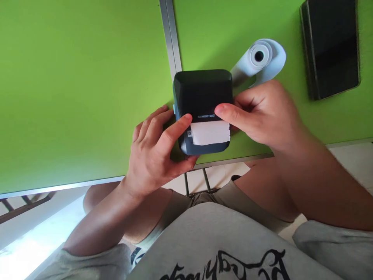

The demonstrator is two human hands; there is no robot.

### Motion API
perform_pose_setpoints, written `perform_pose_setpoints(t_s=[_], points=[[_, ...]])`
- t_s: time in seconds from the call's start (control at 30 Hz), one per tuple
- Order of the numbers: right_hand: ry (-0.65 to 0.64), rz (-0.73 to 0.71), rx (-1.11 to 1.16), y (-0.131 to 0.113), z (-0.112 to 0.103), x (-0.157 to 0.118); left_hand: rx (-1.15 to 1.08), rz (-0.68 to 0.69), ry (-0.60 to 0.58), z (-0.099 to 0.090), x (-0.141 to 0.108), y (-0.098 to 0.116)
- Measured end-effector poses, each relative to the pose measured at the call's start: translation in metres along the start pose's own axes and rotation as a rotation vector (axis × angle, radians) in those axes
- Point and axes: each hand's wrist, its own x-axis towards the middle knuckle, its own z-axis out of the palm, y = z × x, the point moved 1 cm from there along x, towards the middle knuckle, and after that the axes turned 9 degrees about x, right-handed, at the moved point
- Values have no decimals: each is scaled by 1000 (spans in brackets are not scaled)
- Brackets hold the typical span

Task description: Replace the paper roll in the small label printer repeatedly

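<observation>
Both my hands grip a black label printer [204, 91] marked NIIMBOT, held near the front edge of the green table. A short white strip of paper [210, 133] sticks out of its slot, on the side facing me. My left hand [157, 146] is closed around the printer's left side, its index finger on top by the slot and its thumb at the near edge. On the other side, my right hand [259, 111] pinches the printer with the thumb on top beside the logo; its other fingers are mostly hidden beneath. Just behind lies a white paper roll [259, 56], partly unwound.
A dark phone-like slab [332, 48] rests at the far right of the green table [81, 77]. A metal seam [170, 35] divides the tabletop, and a metal strip [72, 185] runs along its front edge. My legs are below that edge.
</observation>
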Motion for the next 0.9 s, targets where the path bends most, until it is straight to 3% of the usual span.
perform_pose_setpoints(t_s=[0.27, 0.5, 0.67, 0.9], points=[[96, -191, -81, 6, 5, -8, 9, -40, -40, 2, -1, 0], [117, -209, -139, 5, 7, -11, -16, -13, -43, 1, 0, 0], [126, -204, -127, 5, 8, -10, -23, -78, -92, -1, 0, 1], [94, -168, -35, 12, 5, -10, -17, -104, -75, -3, 1, 1]])
